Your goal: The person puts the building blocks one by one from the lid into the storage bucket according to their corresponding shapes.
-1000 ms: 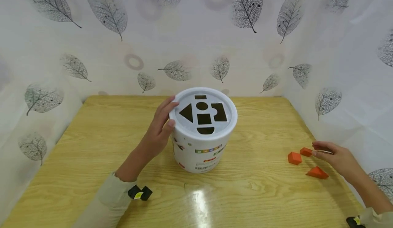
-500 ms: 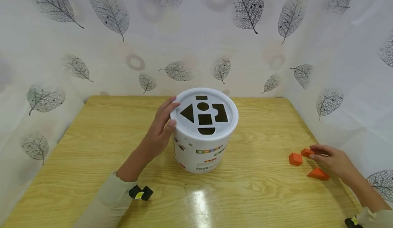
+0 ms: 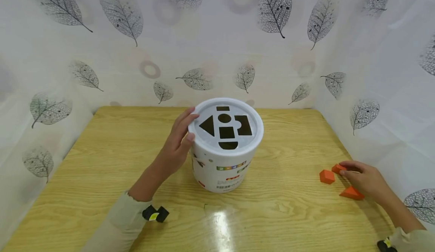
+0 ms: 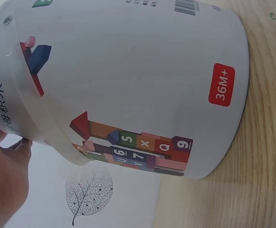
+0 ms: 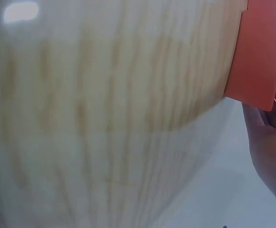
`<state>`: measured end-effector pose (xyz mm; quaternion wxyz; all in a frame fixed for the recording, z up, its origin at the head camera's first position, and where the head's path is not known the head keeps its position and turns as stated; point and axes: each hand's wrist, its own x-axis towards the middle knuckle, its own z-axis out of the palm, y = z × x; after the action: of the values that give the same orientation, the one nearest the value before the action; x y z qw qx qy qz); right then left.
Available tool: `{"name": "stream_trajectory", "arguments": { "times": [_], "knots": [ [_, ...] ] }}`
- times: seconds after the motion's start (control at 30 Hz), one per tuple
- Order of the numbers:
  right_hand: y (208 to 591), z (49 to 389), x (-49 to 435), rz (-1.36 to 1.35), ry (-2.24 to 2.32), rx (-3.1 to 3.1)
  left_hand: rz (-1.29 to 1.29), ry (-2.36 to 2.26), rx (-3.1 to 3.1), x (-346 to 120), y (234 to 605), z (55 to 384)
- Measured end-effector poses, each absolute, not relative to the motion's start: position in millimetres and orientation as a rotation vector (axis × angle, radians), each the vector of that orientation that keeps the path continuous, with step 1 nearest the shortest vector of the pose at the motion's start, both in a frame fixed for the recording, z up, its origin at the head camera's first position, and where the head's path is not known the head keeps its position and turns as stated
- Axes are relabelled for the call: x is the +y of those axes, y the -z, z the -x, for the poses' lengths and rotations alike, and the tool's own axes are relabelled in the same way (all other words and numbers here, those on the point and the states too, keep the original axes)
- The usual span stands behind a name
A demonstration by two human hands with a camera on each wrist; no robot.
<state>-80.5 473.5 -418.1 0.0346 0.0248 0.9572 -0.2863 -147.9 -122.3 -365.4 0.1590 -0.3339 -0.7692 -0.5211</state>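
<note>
A white shape-sorter bucket (image 3: 221,169) stands upright mid-table, its lid (image 3: 207,140) cut with several dark shaped holes. My left hand (image 3: 177,140) holds the bucket's left rim, fingers over the edge and thumb lower at the side. In the left wrist view the printed bucket wall (image 4: 128,85) fills most of the picture. Over at the right, my right hand (image 3: 365,178) pinches a small orange block (image 3: 338,168) between thumb and fingers. An orange cube (image 3: 327,176) lies just left of it, and an orange triangular block (image 3: 352,192) lies nearer, below the hand.
The wooden table (image 3: 285,214) carries all of this. A pale leaf-printed curtain (image 3: 217,48) rises behind the table and along both sides. Each wrist bears a small black device, such as the left wrist camera (image 3: 155,214).
My right hand has come slightly left and closed its fingers and thumb on the small orange block, which has turned a little. The left hand and bucket stay put.
</note>
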Motion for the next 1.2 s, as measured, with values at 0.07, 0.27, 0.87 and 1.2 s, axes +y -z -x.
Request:
{"name": "stream_trajectory", "arguments": {
  "times": [0.07, 0.27, 0.87, 1.2],
  "knots": [
    [416.4, 80.4, 473.1, -0.082, 0.862, 2.963, 0.955, 1.493, -2.2, -122.2, 365.6, 147.9],
    [404.6, 81.0, 470.4, -0.103, 0.925, 2.998, 0.955, 1.494, -2.202, -122.0, 366.4, 148.0],
    [347.2, 95.7, 403.8, 0.052, 1.155, 2.955, 0.957, 1.521, -2.194, -120.2, 364.0, 144.8],
    [317.7, 116.2, 365.1, 0.116, 1.182, 2.95, 0.957, 1.517, -2.186, -120.2, 364.6, 146.4]
  ]
}}
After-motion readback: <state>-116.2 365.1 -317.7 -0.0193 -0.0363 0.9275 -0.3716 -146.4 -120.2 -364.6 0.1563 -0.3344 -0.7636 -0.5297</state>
